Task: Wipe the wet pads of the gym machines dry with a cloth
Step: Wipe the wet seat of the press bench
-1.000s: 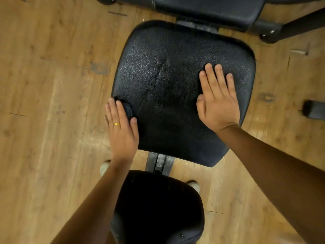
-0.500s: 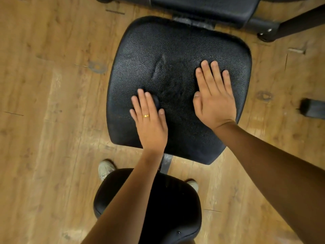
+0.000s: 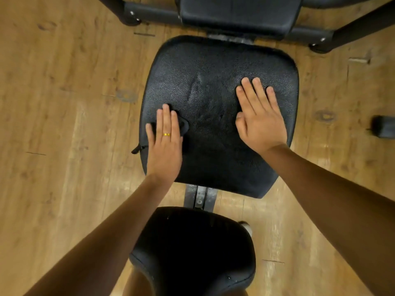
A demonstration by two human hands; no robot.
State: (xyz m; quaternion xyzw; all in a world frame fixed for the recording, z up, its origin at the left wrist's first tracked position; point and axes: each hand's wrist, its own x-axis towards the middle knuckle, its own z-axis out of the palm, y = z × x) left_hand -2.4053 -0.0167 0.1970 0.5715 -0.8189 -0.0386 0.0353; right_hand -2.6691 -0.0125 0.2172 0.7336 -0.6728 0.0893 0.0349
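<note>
While our left hand (image 3: 164, 144) lies flat, fingers straight and together, it presses a black cloth (image 3: 182, 124) onto the seat pad (image 3: 205, 67) near its left edge; our right hand (image 3: 259, 119) rests open and empty near the pad's right edge, fingers slightly spread.

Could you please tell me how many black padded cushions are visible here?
3: the large seat pad under both hands, a backrest pad at top, a smaller pad nearest the camera.

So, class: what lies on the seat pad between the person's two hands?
In the head view, only bare black seat pad: the stretch between the left hand, which presses a dark cloth, and the flat right hand holds nothing.
</note>
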